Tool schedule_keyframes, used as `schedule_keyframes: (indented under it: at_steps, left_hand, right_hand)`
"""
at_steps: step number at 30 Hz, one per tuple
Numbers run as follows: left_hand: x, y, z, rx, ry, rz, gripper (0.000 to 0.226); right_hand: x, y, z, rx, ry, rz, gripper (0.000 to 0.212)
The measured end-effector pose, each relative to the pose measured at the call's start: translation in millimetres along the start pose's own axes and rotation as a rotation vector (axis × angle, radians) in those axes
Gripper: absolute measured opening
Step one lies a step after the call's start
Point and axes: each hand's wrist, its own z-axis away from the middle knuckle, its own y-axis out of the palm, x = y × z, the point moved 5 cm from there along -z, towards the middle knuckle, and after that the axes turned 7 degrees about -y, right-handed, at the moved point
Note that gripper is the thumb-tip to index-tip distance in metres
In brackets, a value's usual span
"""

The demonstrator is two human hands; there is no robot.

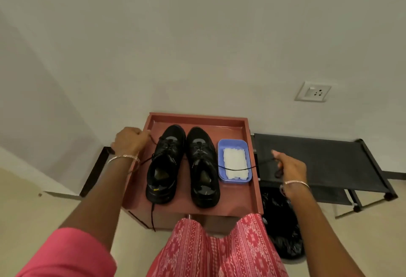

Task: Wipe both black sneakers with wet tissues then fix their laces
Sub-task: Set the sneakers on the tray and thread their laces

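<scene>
1. Two ends of black lace are pulled out sideways at once. The left hand (129, 141) has its fingers curled round one end of the lace (153, 141) coming off the left sneaker (164, 164). The right hand (291, 167) pinches the other lace end (237, 169) between thumb and fingers, with the index finger pointing away.
2. That right-hand strand runs taut across the blue tub (234, 160) of white wet tissues (234, 161), towards the sneakers; which shoe it leaves from I cannot tell.
3. Both sneakers stand side by side, toes toward the wall, on the red tray-top table (252, 193). The right sneaker (203, 167) is just beside the tub. A further loose strand (152, 215) hangs over the table's front edge.
4. Handling, as I judge it: the laces are thin, limp and light, best held near their tips. The shoes look light enough to slide if tugged hard, so an even pull on both sides seems wise.
5. Both arms reach forward and spread wide, each wrist wearing a bangle, with the left hand over the table's left rim and the right hand above the black rack (325, 160).
</scene>
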Motion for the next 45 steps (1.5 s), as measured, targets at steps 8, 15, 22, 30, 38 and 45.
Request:
schedule_keyframes:
  at_steps: [8,15,22,30,38,45]
  left_hand:
    - [-54.7,87.3,41.0,0.160,0.298,0.044,0.019]
    - [-38.0,155.0,69.9,0.152,0.210,-0.029,0.020]
    - [-28.0,168.6,66.9,0.075,0.226,0.120,0.010]
    - [-34.0,166.7,62.5,-0.004,0.276,-0.117,0.015]
    - [-32.5,164.7,64.6,-0.040,0.211,-0.182,0.017]
    - [-32.9,164.7,66.3,-0.044,0.142,-0.138,0.019]
  right_hand:
    - [3.5,90.4,40.4,0.658,0.037,0.053,0.016]
    - [-36.9,146.0,44.5,0.384,-0.344,0.395,0.009]
    - [-49.8,172.7,34.3,0.327,-0.428,0.489,0.006]
    - [-47.2,177.6,24.9,0.306,-0.466,0.699,0.009]
    - [-41.6,176.4,32.6,0.256,-0.467,0.795,0.008]
    - [-41.4,177.8,33.7,0.228,-0.441,0.813,0.009]
